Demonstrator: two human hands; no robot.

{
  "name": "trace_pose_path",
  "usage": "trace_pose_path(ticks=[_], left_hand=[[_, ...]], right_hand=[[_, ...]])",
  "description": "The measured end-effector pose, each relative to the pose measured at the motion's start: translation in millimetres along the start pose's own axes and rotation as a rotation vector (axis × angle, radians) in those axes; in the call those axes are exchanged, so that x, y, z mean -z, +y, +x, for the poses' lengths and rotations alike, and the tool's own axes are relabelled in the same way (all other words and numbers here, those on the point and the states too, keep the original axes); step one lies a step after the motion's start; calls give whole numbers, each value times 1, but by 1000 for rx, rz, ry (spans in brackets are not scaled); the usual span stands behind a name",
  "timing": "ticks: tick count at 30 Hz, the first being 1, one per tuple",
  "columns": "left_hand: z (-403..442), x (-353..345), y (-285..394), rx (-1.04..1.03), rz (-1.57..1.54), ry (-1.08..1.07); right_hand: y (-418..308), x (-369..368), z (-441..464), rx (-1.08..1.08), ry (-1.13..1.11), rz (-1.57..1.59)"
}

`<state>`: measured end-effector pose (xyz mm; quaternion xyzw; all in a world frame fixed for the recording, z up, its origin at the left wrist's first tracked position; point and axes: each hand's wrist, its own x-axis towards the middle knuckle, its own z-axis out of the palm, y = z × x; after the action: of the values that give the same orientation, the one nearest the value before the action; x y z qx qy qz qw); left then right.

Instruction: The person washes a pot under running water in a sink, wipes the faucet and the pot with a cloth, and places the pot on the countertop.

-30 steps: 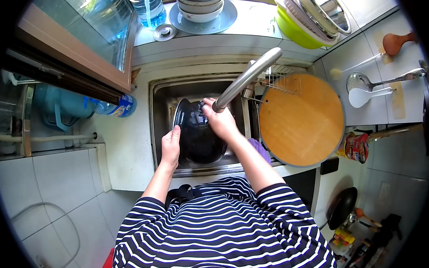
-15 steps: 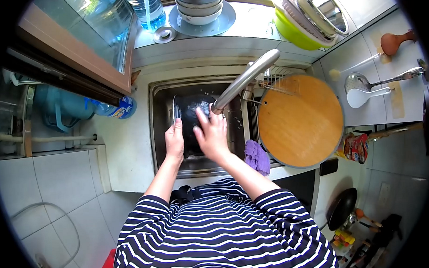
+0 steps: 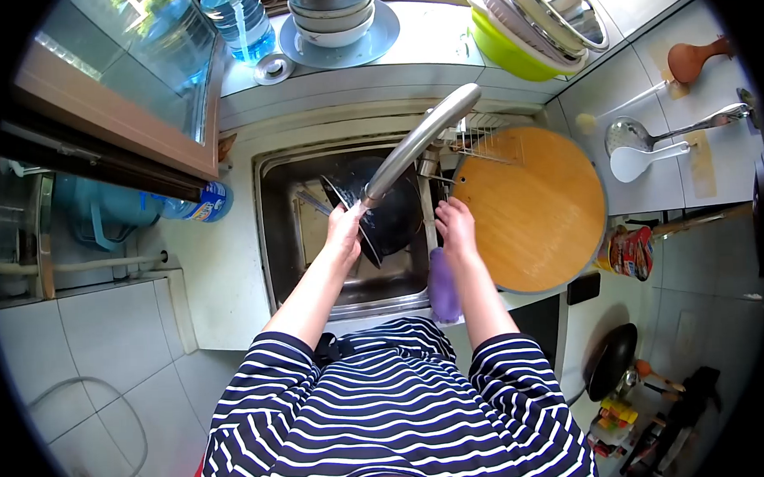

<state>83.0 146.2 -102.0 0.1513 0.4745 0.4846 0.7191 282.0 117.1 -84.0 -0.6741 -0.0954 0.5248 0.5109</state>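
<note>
Holding tilted vessel [image 3: 398, 221], left fingers [image 3: 347, 219]; sink [image 3: 283, 263] below

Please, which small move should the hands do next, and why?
Perhaps bring the right hand to the black pan to steady it: the pan is tilted in the sink, only the left hand is holding it, and the right seems to hold nothing.

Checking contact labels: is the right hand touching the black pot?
Apart: the head view shows the sink rim between right hand and black pot.
</note>
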Motion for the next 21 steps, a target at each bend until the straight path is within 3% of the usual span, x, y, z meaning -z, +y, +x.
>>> trace_pose_path(ticks=[4,7,13,21], left_hand=[[9,9,-14,-6,-46,109],[4,10,-6,65,-137,122],[-3,35,0,62,-15,203],[-42,48,26,92,3,204]], right_hand=[[-23,19,39,-341,-130,534],[-41,17,41,-427,-218,695],[-59,30,57,-639,-350,949],[-53,37,73,-549,-377,1150]])
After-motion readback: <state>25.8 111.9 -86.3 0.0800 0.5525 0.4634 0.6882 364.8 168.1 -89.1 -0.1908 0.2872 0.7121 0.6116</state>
